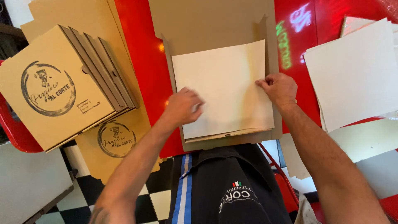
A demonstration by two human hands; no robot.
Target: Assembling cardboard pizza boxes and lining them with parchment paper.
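An open brown cardboard pizza box (pixel 215 25) lies on the red table in front of me, its lid folded back away from me. A cream sheet of paper (pixel 226 83) lies inside its base. My left hand (pixel 182 107) rests on the sheet's left side, fingers curled and blurred. My right hand (pixel 278 88) pinches the sheet's right edge between thumb and fingers.
A stack of folded printed pizza boxes (pixel 54 87) sits at the left on flat cardboard blanks (pixel 114 139). A pile of white paper sheets (pixel 356 70) lies at the right. The red table (pixel 143 62) shows between them. Below is a black-and-white checkered floor (pixel 157 201).
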